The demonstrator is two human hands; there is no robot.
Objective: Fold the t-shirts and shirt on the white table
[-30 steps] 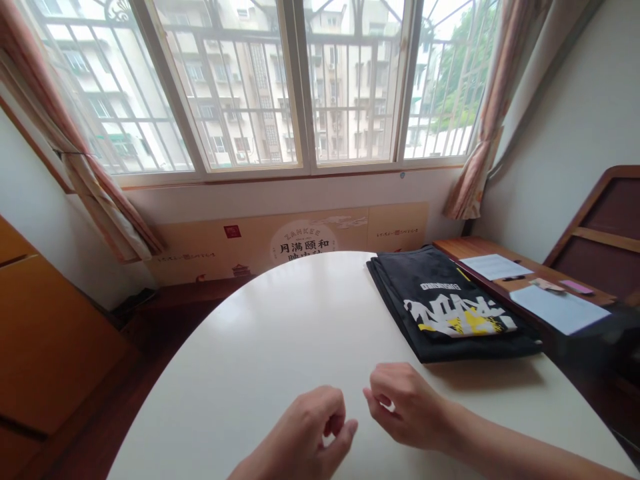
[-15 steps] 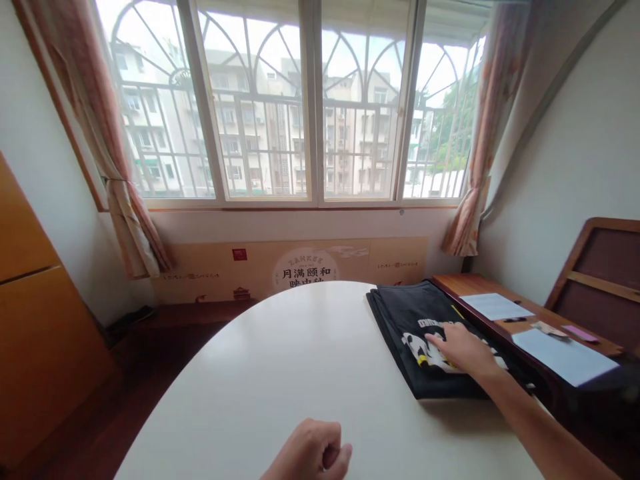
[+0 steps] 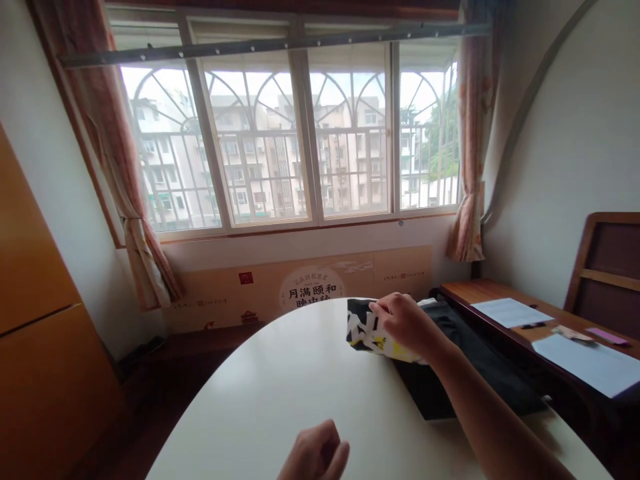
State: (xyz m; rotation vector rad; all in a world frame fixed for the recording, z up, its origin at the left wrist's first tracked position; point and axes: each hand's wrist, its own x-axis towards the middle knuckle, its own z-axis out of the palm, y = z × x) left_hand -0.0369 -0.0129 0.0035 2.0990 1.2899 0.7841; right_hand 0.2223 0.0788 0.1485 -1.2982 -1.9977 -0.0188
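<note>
My right hand (image 3: 407, 323) is closed in a pinch on a black shirt (image 3: 361, 337) with a white and yellow print. The pinched part is lifted and bunched to the left, above the white table (image 3: 280, 373). Under and right of it, plain black folded cloth (image 3: 465, 333) lies on the table; whether it is the same shirt or another one, I cannot tell. My left hand (image 3: 315, 453) is curled into a loose fist over the near part of the table, apart from the shirt. Nothing shows in its fingers.
At the right, a wooden desk (image 3: 457, 290) bears white paper sheets (image 3: 590, 363), a pen (image 3: 534, 326) and a pink slip (image 3: 607, 336). A wooden chair (image 3: 583, 267) stands behind it. A printed cardboard panel (image 3: 260, 293) is below the window (image 3: 345, 140).
My right hand has gone from lying on the shirt's print to gripping it, and has pulled its printed part up and leftward. The view has tilted up slightly. My left hand stays curled.
</note>
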